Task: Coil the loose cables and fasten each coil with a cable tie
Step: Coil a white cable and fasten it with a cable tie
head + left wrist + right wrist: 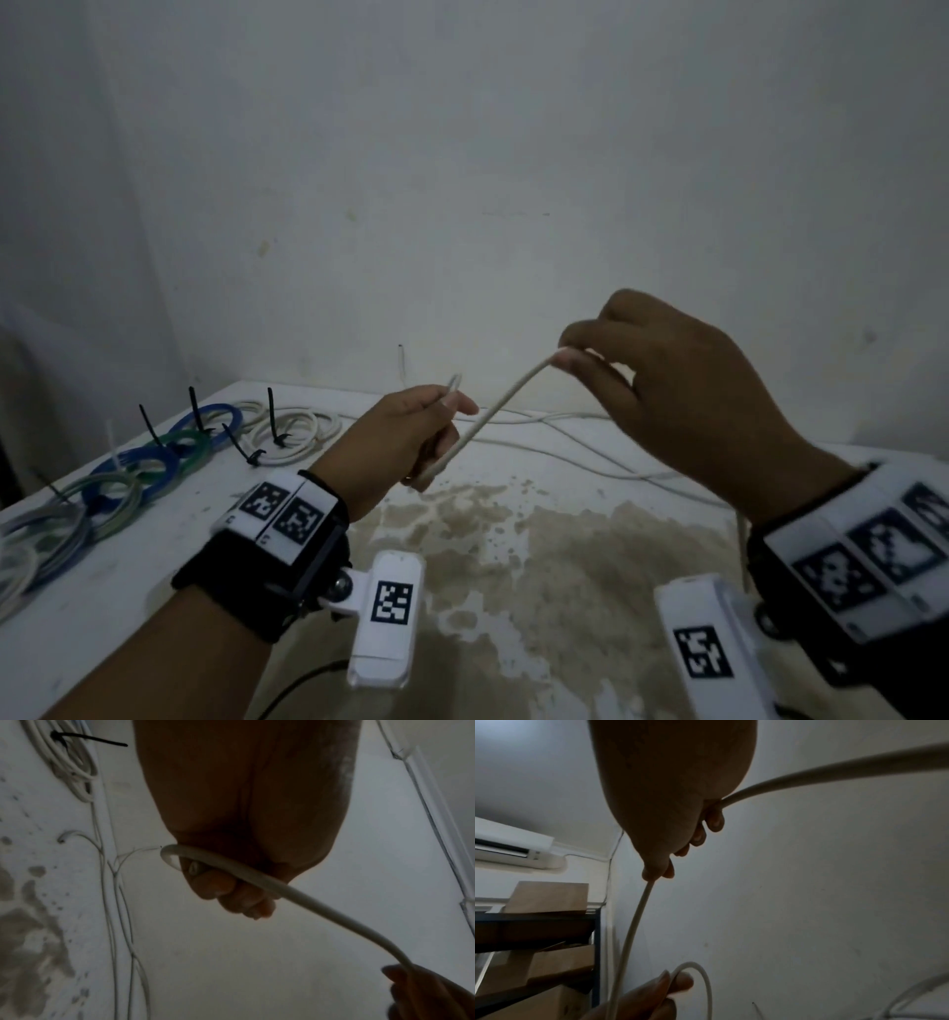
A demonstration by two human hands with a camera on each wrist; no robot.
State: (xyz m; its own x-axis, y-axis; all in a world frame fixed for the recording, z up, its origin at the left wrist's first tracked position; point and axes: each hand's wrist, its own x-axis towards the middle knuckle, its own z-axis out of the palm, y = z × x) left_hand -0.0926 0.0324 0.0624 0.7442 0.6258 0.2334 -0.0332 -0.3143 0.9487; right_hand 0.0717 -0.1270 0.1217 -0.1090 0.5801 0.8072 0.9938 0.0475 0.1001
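A loose white cable (493, 411) stretches taut between both hands above the stained table (565, 539). My left hand (426, 426) grips its end, a small bent loop (454, 383) poking out above the fist; in the left wrist view the cable (295, 894) runs out of the curled fingers (231, 894). Higher and to the right, my right hand (580, 349) pinches the cable between thumb and fingertips; the cable (634, 923) drops from the pinch in the right wrist view. The remaining length trails over the table (590, 462) behind the hands.
Several tied coils, blue (205, 426), green (179, 452) and white (292, 431), lie along the table's left side with black cable ties (269, 411) sticking up. A wall stands right behind the table. Shelves with cardboard boxes (546, 896) are off to the side.
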